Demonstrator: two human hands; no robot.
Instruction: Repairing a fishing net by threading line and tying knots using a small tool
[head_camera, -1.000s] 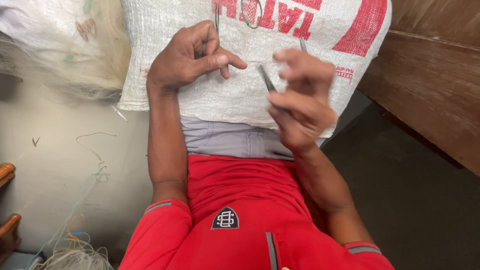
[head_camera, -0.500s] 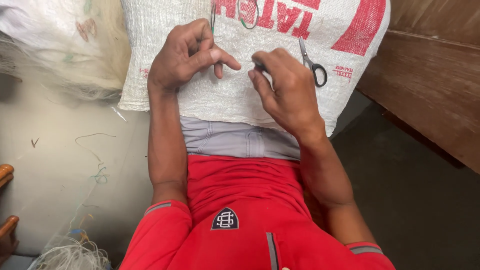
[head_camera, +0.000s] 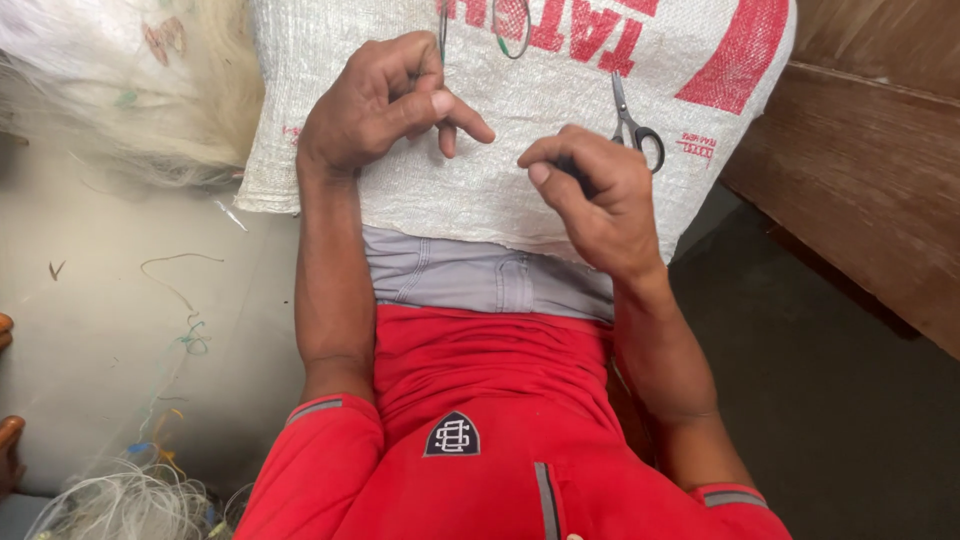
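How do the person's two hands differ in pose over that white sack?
The left hand sits higher up the woven sack, thumb and forefinger pinched together and pointing right; the right hand sits lower, curled into a loose fist around a dark slim object, too hidden to identify. The small scissors lie just beyond the right hand, well away from the left hand. Both hands are bare and show their backs to the camera.

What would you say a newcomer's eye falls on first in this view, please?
Most striking is the white woven plastic sack with red print, lying across the person's lap at top centre. On it rest both hands: the left hand pinches something thin near a green cord loop, and the right hand lies beside small black-handled metal scissors. A pale tangle of fishing net fills the upper left.
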